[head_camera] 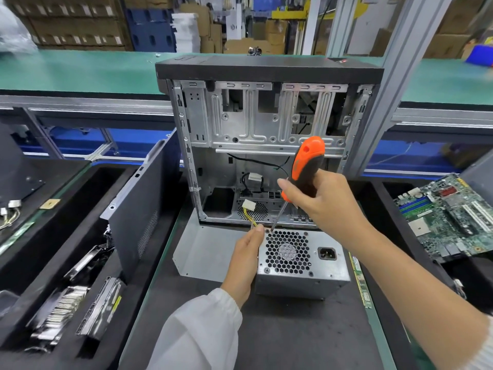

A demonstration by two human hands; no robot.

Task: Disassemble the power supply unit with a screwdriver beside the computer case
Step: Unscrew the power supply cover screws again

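Fingers of the right hand (324, 198) curl tightly round the orange-and-black screwdriver (305, 169), its tip set at the top-left corner of the power supply unit (298, 263). Left hand (245, 257) steadies that corner, fingers lightly bent against the unit's side; whether they pinch anything cannot be told. The unit lies on the table (293, 337) just before the open computer case (266, 140). A motherboard (450, 217) lies to the right.
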